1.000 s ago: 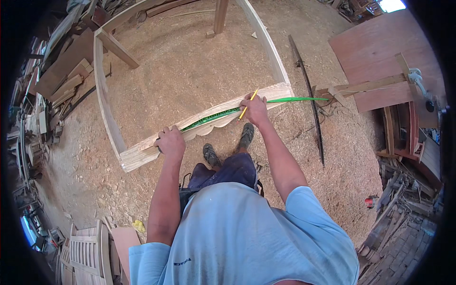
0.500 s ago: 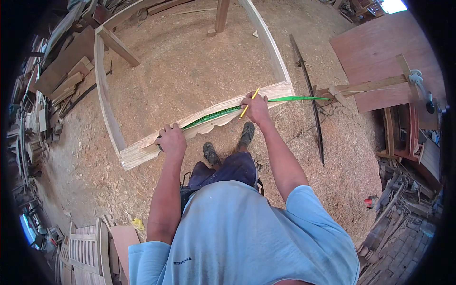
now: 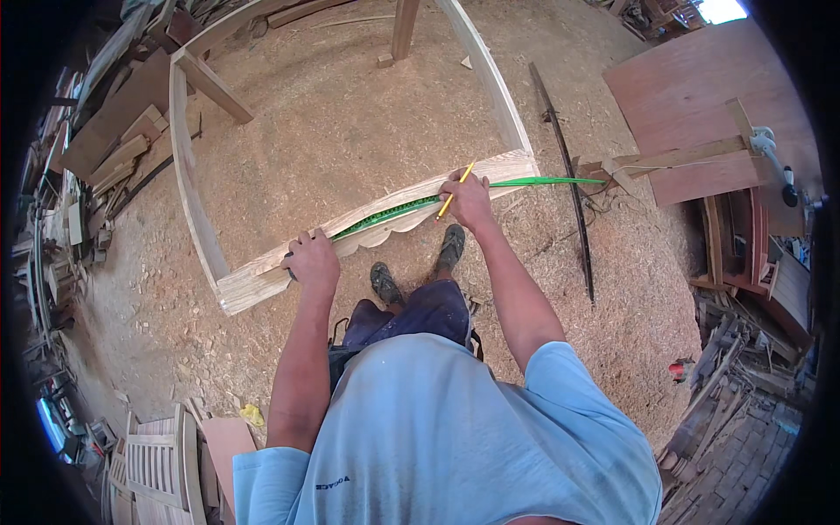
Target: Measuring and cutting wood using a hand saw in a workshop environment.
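Barely anything has moved since the earlier frames: the view has slid very slightly, while hands, tape and wood keep their places against one another. Largest is the pale wooden frame (image 3: 507, 163), standing on a floor strewn with shavings. Right of the frame leans or lies a reddish-brown sheet (image 3: 691, 87), I cannot tell which; beyond its near left corner, on the person's side, is a slatted wooden piece (image 3: 157, 464). Just right of the frame lies a long dark bar (image 3: 584, 236). Along the frame's near rail runs a scalloped board (image 3: 374, 233), and over this rail stretches a green tape measure (image 3: 394, 213), its far part reaching past the frame's near right corner. Toward the rail's left end, the left hand (image 3: 311, 260) curls over the wood, gripping something dark, mostly hidden. Toward its right end, the right hand (image 3: 466, 199) presses on the tape, a yellow pencil (image 3: 454, 193) held in its fingers.
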A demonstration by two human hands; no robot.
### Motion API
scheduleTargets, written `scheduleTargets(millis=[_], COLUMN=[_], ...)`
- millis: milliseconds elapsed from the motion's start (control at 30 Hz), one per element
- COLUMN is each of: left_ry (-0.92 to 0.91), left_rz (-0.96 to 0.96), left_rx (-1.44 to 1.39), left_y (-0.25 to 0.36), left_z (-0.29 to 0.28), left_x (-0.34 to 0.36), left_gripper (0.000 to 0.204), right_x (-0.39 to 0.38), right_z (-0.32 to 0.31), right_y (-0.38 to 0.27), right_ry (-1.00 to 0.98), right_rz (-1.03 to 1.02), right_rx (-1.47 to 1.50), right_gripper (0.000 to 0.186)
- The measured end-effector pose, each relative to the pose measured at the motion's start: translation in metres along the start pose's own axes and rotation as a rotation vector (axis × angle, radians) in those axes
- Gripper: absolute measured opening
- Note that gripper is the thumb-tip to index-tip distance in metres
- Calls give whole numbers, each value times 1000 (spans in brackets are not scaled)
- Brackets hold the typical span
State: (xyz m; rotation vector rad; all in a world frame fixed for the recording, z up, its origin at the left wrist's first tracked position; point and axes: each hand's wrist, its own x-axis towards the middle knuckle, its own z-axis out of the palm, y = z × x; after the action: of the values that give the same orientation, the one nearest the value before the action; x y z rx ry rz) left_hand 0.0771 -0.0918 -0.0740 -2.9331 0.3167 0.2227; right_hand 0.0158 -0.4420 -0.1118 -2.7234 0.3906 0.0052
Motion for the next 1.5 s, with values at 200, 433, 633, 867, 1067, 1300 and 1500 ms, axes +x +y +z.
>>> scheduleTargets(millis=[200,433,633,867,1067,1300,1500], left_ry=[20,39,49,42,-27,-35,-39], left_rz=[2,-1,2,15,25,-2,-7], left_rx=[15,26,22,57,21,29,30], left_y=[-1,0,1,-5,0,-1,1], left_z=[2,2,-1,-2,-4,-7,-5], left_x=[0,-1,-1,-3,0,1,0], left_gripper=[23,22,23,22,24,25,26], right_x=[1,3,1,4,2,2,1], right_z=[4,9,8,13,11,8,7], right_y=[2,4,5,5,8,4,3], right_ry=[-1,-16,40,10,3,-21,11], right_rz=[8,27,-9,-15,10,1,3], right_rx=[1,-6,-6,11,8,18,4], right_gripper=[18,19,18,17,16,16,17])
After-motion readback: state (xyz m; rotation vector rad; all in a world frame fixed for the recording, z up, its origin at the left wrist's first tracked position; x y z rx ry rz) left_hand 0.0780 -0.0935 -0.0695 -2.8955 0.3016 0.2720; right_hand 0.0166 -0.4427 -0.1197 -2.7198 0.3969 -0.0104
